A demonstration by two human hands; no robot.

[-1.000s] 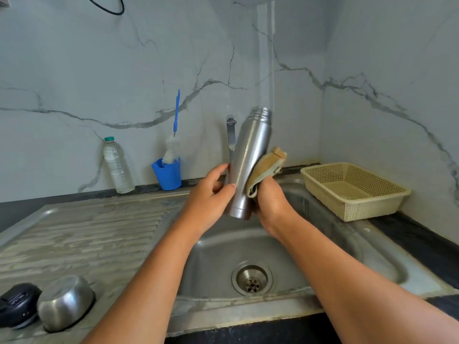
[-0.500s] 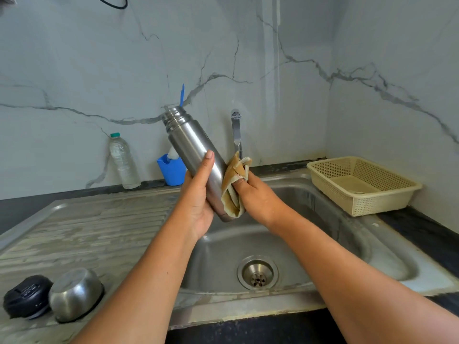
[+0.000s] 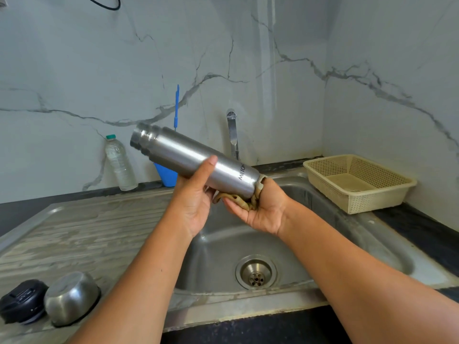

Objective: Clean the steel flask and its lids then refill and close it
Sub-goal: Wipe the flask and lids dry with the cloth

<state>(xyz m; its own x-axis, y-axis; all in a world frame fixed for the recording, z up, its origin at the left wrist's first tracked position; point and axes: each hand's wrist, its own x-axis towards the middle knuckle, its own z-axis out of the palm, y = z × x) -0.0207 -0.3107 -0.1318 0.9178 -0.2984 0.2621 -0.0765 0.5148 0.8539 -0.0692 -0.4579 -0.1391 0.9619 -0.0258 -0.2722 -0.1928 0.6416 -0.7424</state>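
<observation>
Steel flask held slanted over the sink, cloth at its base

Steel flask [image 3: 196,158] lies tilted across the space above the sink [image 3: 372,247], its open threaded mouth up and away from the left hand [image 3: 196,202], its base down against the right hand [image 3: 263,212]. The left hand cups the body from below near the middle, fingers wrapped behind it and the thumb laid over the front. The right hand is turned palm up under the flask's lower end, fingers curled loosely around a tan cloth [image 3: 238,199] that is bunched between the palm and the flask's base; a fold of the cloth rides up over the bottom edge. Dark lettering runs along the body just above the right hand; it reads roughly "MILTO", with the end of the word hidden by the curve.

Beyond the right hand a tap [image 3: 232,132] stands against the marble wall. Past the left hand, at the back of the worktop [image 3: 82,232], sit a clear plastic bottle [image 3: 120,165] with a green cap and a blue cup [image 3: 167,176] holding a blue-handled brush [image 3: 176,108]; the flask hides part of the cup. Off to the far side of the right hand a cream perforated basket [image 3: 357,182] rests beside the sink. Near the left forearm, on the ribbed drainer, a steel cup lid [image 3: 72,297] sits upside down, touching a black inner lid [image 3: 23,300].
</observation>
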